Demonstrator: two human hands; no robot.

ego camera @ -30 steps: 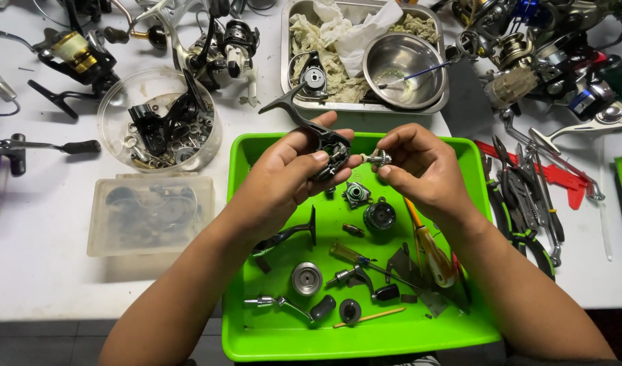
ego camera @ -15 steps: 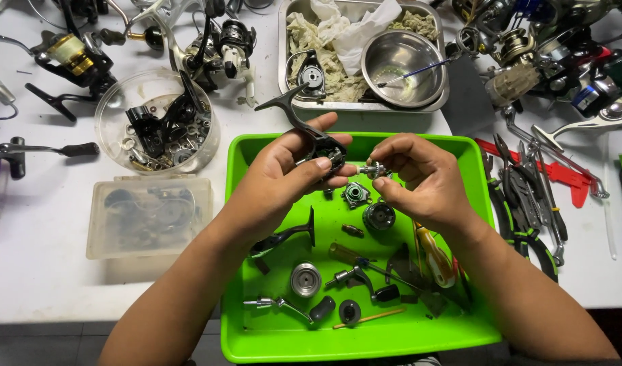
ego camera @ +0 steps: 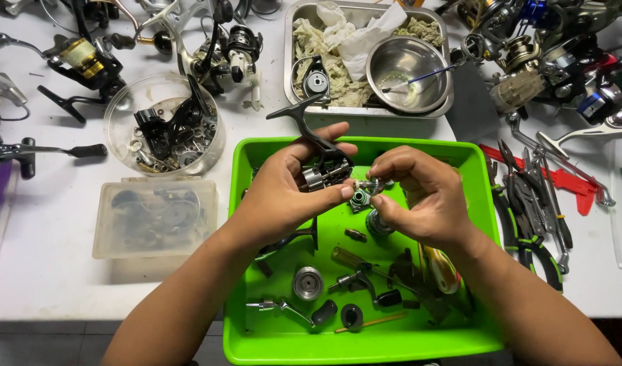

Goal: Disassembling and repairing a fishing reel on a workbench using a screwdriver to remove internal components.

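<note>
Overhead, both hands meet above the green tray (ego camera: 256,342). Left hand (ego camera: 284,193) curls closed around a dark fishing reel body (ego camera: 322,169), its stem sticking up past the thumb. Right hand (ego camera: 419,196) is mostly closed, thumb and forefinger pinching a small metal part (ego camera: 366,184) held against the reel's side. Loose reel parts lie in the tray below. Pliers (ego camera: 528,224) rest just right of the tray.
</note>
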